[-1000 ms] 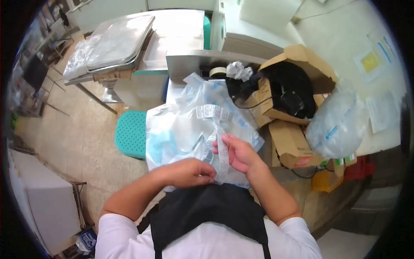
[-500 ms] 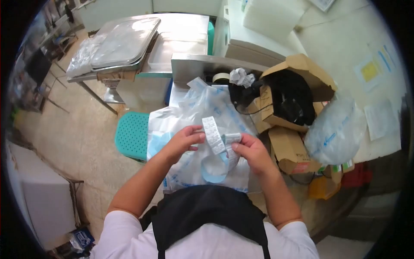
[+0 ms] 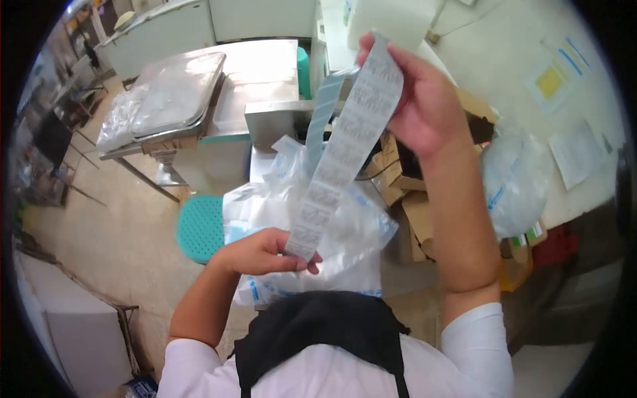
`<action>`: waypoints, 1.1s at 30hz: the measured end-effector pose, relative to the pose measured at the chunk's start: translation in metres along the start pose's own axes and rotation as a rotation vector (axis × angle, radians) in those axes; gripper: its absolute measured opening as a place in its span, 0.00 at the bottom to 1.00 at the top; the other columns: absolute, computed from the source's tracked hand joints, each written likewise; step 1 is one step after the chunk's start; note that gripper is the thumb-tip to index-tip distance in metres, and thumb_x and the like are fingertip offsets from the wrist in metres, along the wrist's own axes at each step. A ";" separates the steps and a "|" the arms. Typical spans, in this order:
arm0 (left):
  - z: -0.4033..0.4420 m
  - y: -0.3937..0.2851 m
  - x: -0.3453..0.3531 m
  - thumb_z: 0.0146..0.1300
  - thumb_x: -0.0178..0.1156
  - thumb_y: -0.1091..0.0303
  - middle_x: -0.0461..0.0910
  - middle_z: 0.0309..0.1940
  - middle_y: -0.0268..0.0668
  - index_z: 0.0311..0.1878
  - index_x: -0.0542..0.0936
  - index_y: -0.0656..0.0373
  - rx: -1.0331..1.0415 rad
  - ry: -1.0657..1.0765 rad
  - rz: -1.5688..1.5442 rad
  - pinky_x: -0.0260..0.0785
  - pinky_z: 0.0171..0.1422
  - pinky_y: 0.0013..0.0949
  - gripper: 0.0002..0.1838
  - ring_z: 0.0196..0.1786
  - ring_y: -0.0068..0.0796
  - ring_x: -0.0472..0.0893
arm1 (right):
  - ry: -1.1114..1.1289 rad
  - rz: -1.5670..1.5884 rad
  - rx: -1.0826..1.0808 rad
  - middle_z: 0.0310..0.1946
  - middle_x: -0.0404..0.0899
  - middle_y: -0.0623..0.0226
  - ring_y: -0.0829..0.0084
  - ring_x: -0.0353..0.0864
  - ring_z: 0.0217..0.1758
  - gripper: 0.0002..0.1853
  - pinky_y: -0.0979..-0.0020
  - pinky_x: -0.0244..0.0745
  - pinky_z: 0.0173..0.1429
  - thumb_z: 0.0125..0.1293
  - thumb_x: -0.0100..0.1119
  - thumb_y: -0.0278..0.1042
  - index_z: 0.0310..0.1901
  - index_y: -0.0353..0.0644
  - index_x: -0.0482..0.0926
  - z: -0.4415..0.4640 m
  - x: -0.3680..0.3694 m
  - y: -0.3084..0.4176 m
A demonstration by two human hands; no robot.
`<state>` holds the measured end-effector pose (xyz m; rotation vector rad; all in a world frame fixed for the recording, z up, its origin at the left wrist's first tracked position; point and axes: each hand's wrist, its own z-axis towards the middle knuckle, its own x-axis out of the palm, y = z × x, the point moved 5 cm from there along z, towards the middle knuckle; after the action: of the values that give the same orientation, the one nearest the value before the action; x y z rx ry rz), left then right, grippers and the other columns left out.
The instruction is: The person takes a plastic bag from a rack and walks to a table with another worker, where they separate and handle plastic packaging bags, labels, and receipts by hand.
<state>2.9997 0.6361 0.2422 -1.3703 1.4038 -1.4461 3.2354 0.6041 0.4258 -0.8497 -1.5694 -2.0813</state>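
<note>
Diagonally Held: A Printed Strip Between Two Hands

The printed strip (image 3: 348,152) slants above the plastic bags (image 3: 352,272), its upper bend gripped by the closed fingers of the right hand (image 3: 428,99), its lower end pinched in those of the left hand (image 3: 259,252). A second length (image 3: 322,116) hangs behind, unsupported along its visible run; it could twist or snag on the front length if the hands shift unevenly. A hard pull might crease or tear the strip; a loosened left pinch might let it curl away. Leftward stands a green stool (image 3: 201,229); rightward, beyond the forearm, rests a clear bag (image 3: 514,182).
</note>
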 end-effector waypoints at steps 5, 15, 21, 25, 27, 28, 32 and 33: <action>-0.031 -0.023 0.007 0.69 0.60 0.71 0.86 0.48 0.42 0.60 0.78 0.65 0.094 -0.038 -0.039 0.70 0.64 0.34 0.17 0.53 0.28 0.82 | -0.138 -0.190 0.022 0.47 0.84 0.58 0.66 0.84 0.50 0.18 0.64 0.79 0.58 0.75 0.49 0.36 0.57 0.31 0.76 0.017 0.002 -0.013; -0.012 -0.041 0.000 0.73 0.53 0.57 0.84 0.49 0.50 0.65 0.72 0.63 0.012 -0.501 -0.623 0.78 0.49 0.44 0.24 0.47 0.42 0.85 | 0.001 -1.548 0.399 0.37 0.87 0.66 0.74 0.86 0.42 0.20 0.69 0.77 0.43 0.70 0.58 0.52 0.44 0.41 0.85 -0.066 -0.083 -0.158; 0.017 -0.028 -0.024 0.75 0.49 0.57 0.82 0.54 0.43 0.67 0.71 0.58 0.043 -0.583 -0.784 0.78 0.53 0.49 0.23 0.52 0.38 0.84 | 0.159 -0.935 0.501 0.34 0.86 0.70 0.77 0.84 0.35 0.18 0.74 0.74 0.38 0.70 0.60 0.50 0.43 0.41 0.85 -0.109 -0.031 -0.172; 0.036 -0.012 -0.032 0.76 0.48 0.56 0.79 0.58 0.44 0.68 0.69 0.59 0.102 -0.582 -0.773 0.75 0.58 0.43 0.24 0.58 0.37 0.79 | -0.022 -0.743 0.676 0.32 0.84 0.73 0.81 0.80 0.29 0.15 0.79 0.70 0.33 0.69 0.64 0.45 0.44 0.41 0.84 -0.123 -0.043 -0.202; 0.029 0.006 -0.032 0.75 0.51 0.56 0.79 0.58 0.42 0.68 0.69 0.61 0.030 -0.549 -0.728 0.74 0.59 0.41 0.25 0.59 0.34 0.79 | -0.176 -0.634 0.632 0.31 0.83 0.73 0.83 0.79 0.27 0.15 0.81 0.69 0.30 0.69 0.64 0.45 0.44 0.40 0.84 -0.127 -0.050 -0.200; 0.024 0.014 -0.029 0.74 0.53 0.56 0.79 0.58 0.42 0.67 0.70 0.61 -0.008 -0.529 -0.704 0.73 0.60 0.40 0.25 0.59 0.33 0.78 | -0.256 -0.578 0.606 0.30 0.83 0.74 0.83 0.78 0.26 0.16 0.81 0.68 0.29 0.69 0.63 0.45 0.45 0.39 0.84 -0.129 -0.054 -0.197; 0.006 0.022 0.003 0.64 0.66 0.72 0.84 0.45 0.37 0.56 0.78 0.68 0.080 -0.529 -0.251 0.73 0.50 0.25 0.19 0.45 0.20 0.81 | -0.364 -0.606 0.560 0.29 0.81 0.73 0.84 0.76 0.24 0.14 0.82 0.67 0.29 0.69 0.65 0.44 0.40 0.40 0.83 -0.135 -0.069 -0.191; 0.004 0.027 0.003 0.63 0.67 0.74 0.84 0.42 0.35 0.54 0.80 0.68 0.044 -0.606 -0.213 0.73 0.47 0.24 0.17 0.42 0.19 0.81 | -0.365 -0.627 0.568 0.30 0.81 0.73 0.83 0.76 0.24 0.14 0.82 0.68 0.29 0.68 0.65 0.44 0.39 0.40 0.82 -0.135 -0.072 -0.192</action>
<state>2.9979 0.6280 0.2165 -1.7763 0.8509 -1.0401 3.1351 0.5277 0.2154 -0.5850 -2.7279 -1.7004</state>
